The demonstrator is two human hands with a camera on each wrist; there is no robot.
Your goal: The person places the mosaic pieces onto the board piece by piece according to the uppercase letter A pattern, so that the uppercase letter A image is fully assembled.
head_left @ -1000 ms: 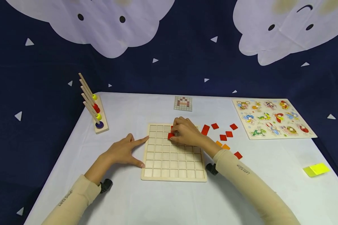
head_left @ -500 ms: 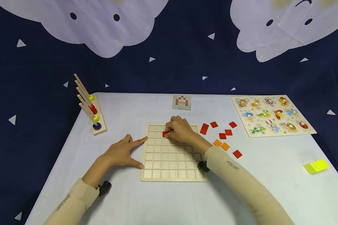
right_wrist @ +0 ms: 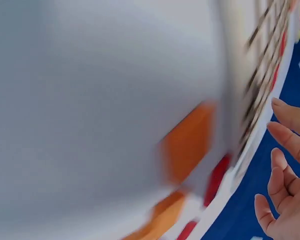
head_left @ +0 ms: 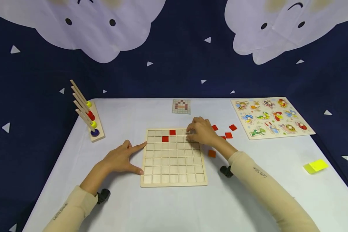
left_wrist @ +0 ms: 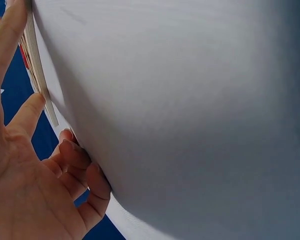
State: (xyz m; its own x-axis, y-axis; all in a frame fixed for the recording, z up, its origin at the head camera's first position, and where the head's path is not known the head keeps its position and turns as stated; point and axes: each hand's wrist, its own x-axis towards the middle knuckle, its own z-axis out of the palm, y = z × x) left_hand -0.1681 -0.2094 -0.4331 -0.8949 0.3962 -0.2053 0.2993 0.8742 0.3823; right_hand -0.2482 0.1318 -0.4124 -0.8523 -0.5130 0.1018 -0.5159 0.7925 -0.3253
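A wooden grid board (head_left: 174,184) lies in the middle of the head view. Two red square tiles, one in the top row (head_left: 172,132) and one in the second row (head_left: 165,139), sit diagonally in its cells. My left hand (head_left: 119,159) touches the board's left edge with straight index finger and thumb; in the left wrist view its other fingers curl loosely. Over the board's upper right corner, my right hand (head_left: 203,132) has its fingers apart, with nothing between them in the right wrist view. Loose red tiles (head_left: 228,135) and an orange tile (right_wrist: 187,142) lie right of the board.
A small pattern card (head_left: 181,107) lies behind the board. A peg stand (head_left: 98,120) with coloured beads is at the back left. An insect puzzle board (head_left: 249,138) lies at the back right, and yellow sticky notes (head_left: 316,166) near the right edge.
My right hand has let go of the second-row red tile and moved right, partly covering the loose tiles. The left hand stays at the board's edge. The head view has shifted slightly.
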